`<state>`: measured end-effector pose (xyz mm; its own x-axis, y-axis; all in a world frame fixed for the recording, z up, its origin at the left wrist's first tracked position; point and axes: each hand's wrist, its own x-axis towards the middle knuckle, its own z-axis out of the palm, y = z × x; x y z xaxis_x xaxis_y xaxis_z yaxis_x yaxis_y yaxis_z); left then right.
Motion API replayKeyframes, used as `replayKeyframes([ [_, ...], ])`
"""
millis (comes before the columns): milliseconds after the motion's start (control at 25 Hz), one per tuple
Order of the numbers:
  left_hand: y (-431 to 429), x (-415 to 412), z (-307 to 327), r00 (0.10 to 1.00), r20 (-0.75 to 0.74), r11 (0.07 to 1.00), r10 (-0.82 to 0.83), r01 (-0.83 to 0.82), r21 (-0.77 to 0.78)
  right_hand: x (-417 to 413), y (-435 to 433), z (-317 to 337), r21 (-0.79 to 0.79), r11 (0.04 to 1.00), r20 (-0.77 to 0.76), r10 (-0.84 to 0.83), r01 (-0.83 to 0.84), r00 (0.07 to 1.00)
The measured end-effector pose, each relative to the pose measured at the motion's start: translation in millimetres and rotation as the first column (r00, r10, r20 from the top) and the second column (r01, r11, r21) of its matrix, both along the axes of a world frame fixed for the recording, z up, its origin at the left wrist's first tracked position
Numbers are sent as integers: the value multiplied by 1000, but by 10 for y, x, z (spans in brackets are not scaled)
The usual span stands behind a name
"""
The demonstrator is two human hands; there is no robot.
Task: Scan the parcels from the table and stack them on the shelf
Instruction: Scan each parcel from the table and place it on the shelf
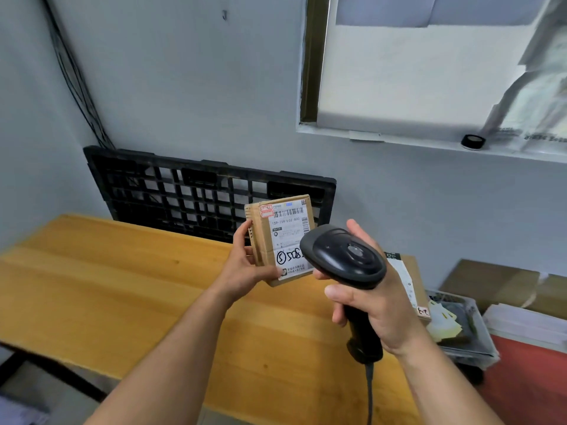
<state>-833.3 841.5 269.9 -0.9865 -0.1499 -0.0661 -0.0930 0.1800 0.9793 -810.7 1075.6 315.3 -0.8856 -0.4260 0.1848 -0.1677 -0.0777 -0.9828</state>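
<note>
My left hand (245, 265) grips a small cardboard parcel (280, 231) by its left side and bottom, holding it upright above the wooden table (122, 286). Its white shipping label with a barcode and black marker writing faces me. My right hand (372, 299) is curled round the handle of a black barcode scanner (343, 256), whose head points at the label and covers the parcel's lower right corner. A cable hangs from the scanner's handle. Another labelled cardboard parcel (409, 274) lies on the table behind my right hand, partly hidden.
A black plastic pallet (196, 194) leans on the wall behind the table. To the right stand a grey crate (463, 326) with yellow tags, flattened cardboard (497, 283) and stacked white sheets (527, 323). A tape roll (473, 141) sits on the window sill.
</note>
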Motion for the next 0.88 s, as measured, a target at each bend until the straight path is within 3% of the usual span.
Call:
replayKeyframes([
  [400,84,-38,44,998,-43,999,36,-38,-36,91,112,101,-58,998,6,-18,18,1000],
  [880,234,212,95,991,-52,989,124,-128,-75,183,342,83,-20,999,-6,29,-29,1000],
])
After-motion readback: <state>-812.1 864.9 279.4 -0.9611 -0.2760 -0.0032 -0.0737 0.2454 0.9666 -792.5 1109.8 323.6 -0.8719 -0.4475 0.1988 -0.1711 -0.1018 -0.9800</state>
